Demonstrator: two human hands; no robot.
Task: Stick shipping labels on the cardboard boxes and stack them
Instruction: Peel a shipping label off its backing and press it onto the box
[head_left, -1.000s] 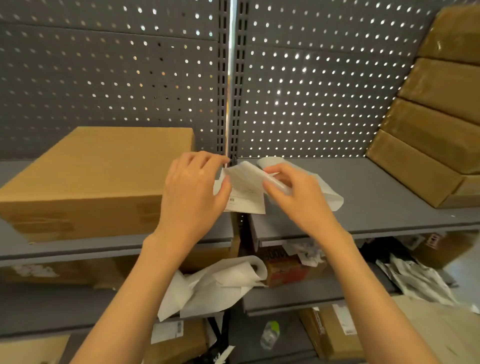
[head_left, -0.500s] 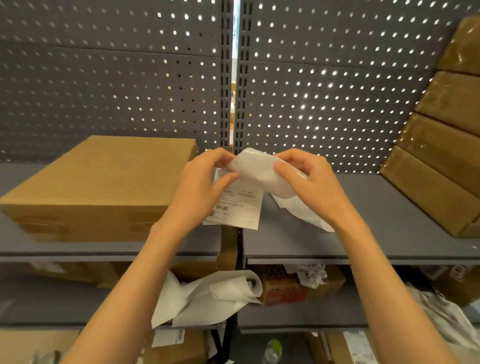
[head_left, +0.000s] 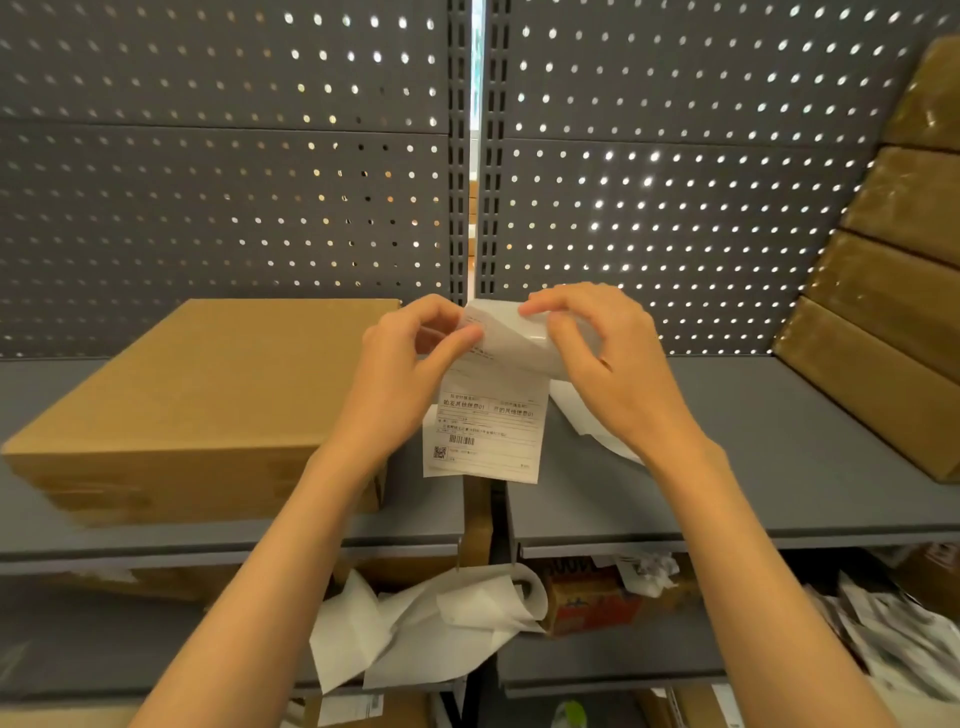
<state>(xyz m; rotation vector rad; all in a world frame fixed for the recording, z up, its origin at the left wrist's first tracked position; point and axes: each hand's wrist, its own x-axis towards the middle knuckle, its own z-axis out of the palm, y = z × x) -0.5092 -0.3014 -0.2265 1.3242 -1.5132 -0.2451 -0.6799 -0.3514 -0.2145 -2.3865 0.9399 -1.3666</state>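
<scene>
A white shipping label (head_left: 488, 431) with a barcode and printed text hangs in front of me over the gap between two grey shelves. My left hand (head_left: 405, 374) pinches its top left corner. My right hand (head_left: 602, 364) grips the glossy backing paper (head_left: 519, 332), which curls away from the label's top and trails down behind that hand. A flat brown cardboard box (head_left: 208, 405) lies on the left shelf (head_left: 234, 535), just left of my left hand. A leaning stack of brown boxes (head_left: 893, 291) rests against the pegboard at the right.
A grey pegboard wall (head_left: 649, 182) stands behind the shelves. The right shelf (head_left: 779, 467) holds the leaning stack. Loose white backing sheets (head_left: 431, 623) lie on the lower shelf, next to a printed carton (head_left: 587, 597) and crumpled papers (head_left: 883, 639) further right.
The label has swung down to hang flat with its print facing me. Both hands have come closer together at its top, and the backing has peeled further off.
</scene>
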